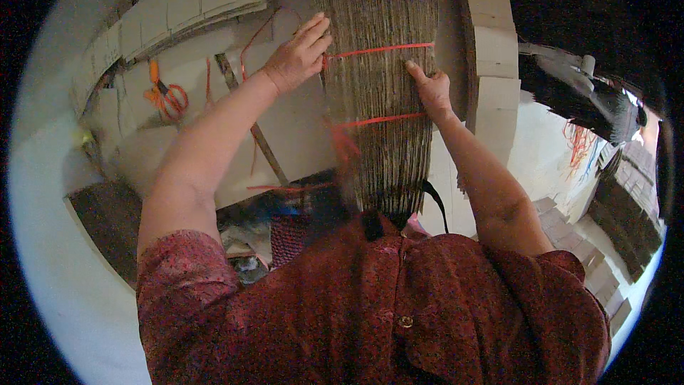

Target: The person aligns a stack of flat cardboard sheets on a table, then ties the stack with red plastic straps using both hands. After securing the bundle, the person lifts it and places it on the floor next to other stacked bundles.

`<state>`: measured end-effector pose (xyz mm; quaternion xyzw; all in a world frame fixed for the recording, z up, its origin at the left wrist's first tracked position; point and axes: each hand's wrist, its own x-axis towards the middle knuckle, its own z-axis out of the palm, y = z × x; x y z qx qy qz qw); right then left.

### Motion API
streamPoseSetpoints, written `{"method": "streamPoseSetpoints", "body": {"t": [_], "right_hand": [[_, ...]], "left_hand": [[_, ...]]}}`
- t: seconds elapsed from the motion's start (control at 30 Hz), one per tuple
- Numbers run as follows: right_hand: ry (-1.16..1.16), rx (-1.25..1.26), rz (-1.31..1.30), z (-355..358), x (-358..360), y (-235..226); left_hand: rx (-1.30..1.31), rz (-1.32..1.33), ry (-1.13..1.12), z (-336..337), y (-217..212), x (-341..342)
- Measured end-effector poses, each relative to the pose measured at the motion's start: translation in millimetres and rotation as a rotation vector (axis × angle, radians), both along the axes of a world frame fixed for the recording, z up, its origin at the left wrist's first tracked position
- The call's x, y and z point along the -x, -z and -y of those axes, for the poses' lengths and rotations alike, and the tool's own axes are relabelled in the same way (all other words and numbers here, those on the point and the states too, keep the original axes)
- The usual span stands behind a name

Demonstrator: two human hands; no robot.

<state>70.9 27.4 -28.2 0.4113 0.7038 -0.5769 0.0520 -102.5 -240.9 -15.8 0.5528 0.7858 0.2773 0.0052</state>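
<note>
A thick bundle of flat brown cardboard sheets [381, 7], seen edge-on, stands in front of me. Two red plastic strings cross it: an upper string [385, 49] and a lower string [381, 120]. My left hand [298, 55] rests on the bundle's left edge, fingers closed on the upper string's end. My right hand [432, 88] presses on the bundle's right part just below the upper string, its index finger reaching up to it.
Orange-handled scissors [165, 96] lie on pale flat cardboard sheets [192, 64] to the left, with loose red string [285, 187] nearby. More pale card stacks [491, 43] stand on the right. Small stacked boxes [605, 278] sit at the lower right.
</note>
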Motion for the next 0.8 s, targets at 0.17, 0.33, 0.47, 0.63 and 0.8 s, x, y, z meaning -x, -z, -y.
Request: {"method": "streamPoseSetpoints", "body": {"t": [0.17,0.33,0.47,0.63,0.8], "right_hand": [[0.003,-0.182,-0.116,10,5,-12],[-0.063,-0.281,-0.049,-1,2,6],[-0.062,-0.243,0.023,0,3,1],[0.029,-0.113,0.046,4,4,-5],[0.045,0.051,-0.093,10,3,-26]], "left_hand": [[0.038,-0.09,0.006,1,-3,-4],[-0.03,-0.151,-0.072,-1,6,-5],[-0.118,0.022,-0.304,15,1,-12],[-0.189,0.582,-0.793,45,34,-88],[-0.446,1.133,-0.819,-21,9,-139]]}}
